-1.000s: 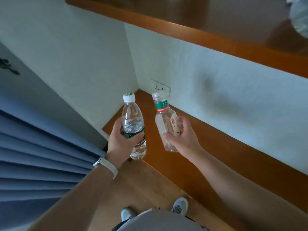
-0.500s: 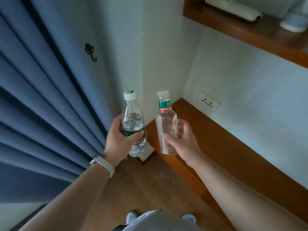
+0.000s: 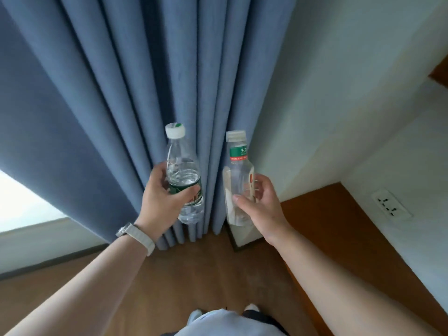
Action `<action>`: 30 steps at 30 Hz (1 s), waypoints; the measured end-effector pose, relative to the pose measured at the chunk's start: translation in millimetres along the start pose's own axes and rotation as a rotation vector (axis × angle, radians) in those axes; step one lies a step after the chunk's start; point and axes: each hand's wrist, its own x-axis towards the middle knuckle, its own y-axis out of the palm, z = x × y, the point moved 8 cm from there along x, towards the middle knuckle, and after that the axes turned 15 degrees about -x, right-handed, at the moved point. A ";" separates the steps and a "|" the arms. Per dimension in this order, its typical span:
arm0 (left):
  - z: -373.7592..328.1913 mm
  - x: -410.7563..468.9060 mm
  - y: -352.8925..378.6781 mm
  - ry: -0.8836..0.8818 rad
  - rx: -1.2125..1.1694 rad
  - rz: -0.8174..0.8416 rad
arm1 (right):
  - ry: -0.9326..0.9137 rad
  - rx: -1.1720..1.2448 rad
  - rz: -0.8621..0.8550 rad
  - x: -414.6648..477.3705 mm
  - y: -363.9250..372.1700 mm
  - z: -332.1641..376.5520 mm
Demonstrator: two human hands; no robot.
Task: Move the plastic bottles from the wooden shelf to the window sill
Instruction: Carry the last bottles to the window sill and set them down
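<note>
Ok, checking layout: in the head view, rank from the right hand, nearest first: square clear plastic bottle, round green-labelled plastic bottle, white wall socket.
1. Square clear plastic bottle: in right hand.
2. Round green-labelled plastic bottle: leftward, in left hand.
3. White wall socket: far right.

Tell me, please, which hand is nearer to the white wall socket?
Right. The right hand, holding the clear red-and-green-labelled plastic bottle, is left of the white wall socket; the left hand, holding the clear green-labelled plastic bottle, is farther left.
</note>
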 end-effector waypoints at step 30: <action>-69.0 -108.1 -247.2 0.170 0.025 -1.028 | -0.634 -0.049 1.077 23.7 306.6 198.3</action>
